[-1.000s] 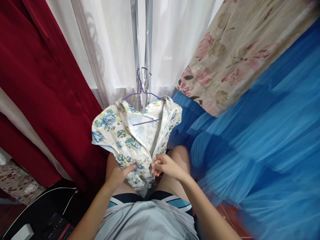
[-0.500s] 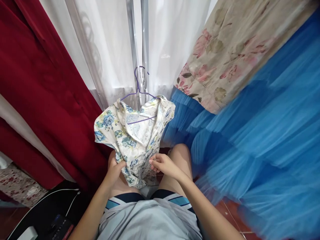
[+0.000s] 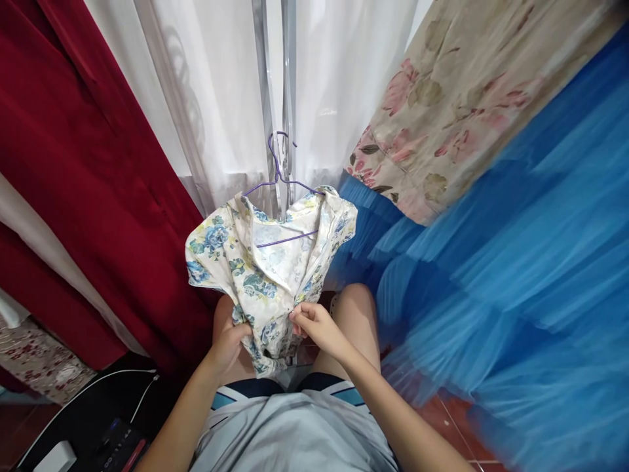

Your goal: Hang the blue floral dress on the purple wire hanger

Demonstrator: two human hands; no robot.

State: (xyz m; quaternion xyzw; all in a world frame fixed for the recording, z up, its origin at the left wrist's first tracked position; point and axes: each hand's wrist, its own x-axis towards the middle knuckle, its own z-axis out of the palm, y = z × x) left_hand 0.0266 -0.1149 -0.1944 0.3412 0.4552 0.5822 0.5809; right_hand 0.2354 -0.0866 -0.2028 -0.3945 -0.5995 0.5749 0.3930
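A white shirt with blue flowers [image 3: 230,252] hangs on a purple wire hanger [image 3: 281,176], whose hook sits on a metal pole [image 3: 268,78] in front of me. My left hand [image 3: 227,342] grips the shirt's lower left front edge, fingers closed round the cloth. My right hand [image 3: 314,324] pinches the right front edge near the middle opening, close to the left hand. Both hands are over my bare knees.
A dark red garment [image 3: 73,170] hangs at the left, a white sheer curtain [image 3: 216,85] behind the pole. A beige floral cloth [image 3: 457,98] and a blue tulle skirt [image 3: 515,275] fill the right. A black case with white cables [image 3: 93,419] lies low left.
My right hand has moved left and up along the shirt's front edge, bringing the two edges closer together. My left hand has shifted from flat on the cloth to a grip.
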